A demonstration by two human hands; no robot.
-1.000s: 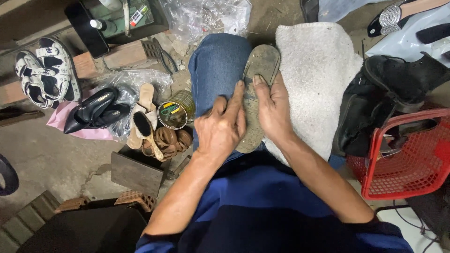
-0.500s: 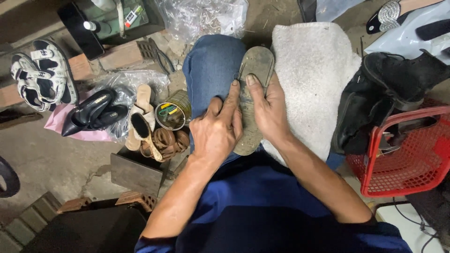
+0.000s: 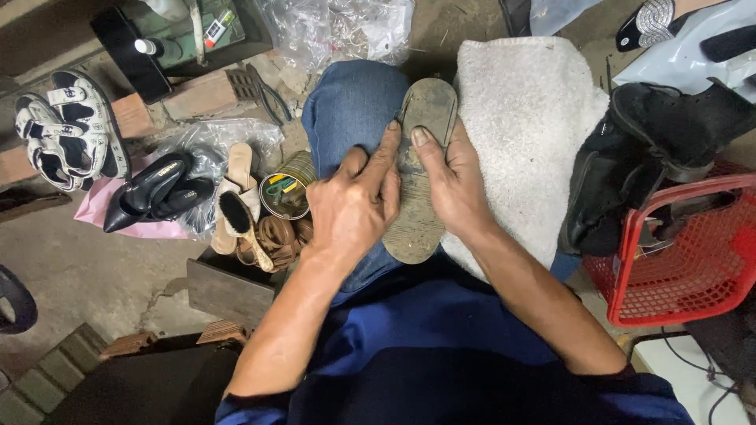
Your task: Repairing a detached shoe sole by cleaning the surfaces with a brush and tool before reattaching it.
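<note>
Two hands clamp one grimy shoe sole point(image 3: 419, 169) on the lap: left hand point(image 3: 354, 206) pressing at nine o'clock, right hand point(image 3: 453, 185) gripping at three. It looks thin, light and bendy, best held by its edges; a white towel point(image 3: 528, 126) lies beyond.

Single view, from your head: it looks steeply down your own arms onto your lap, close in. Hands point(image 3: 394, 193) and sole point(image 3: 421, 169) sit mid-frame; floor point(image 3: 71, 275) at left, basket point(image 3: 693, 267) at right.
</note>
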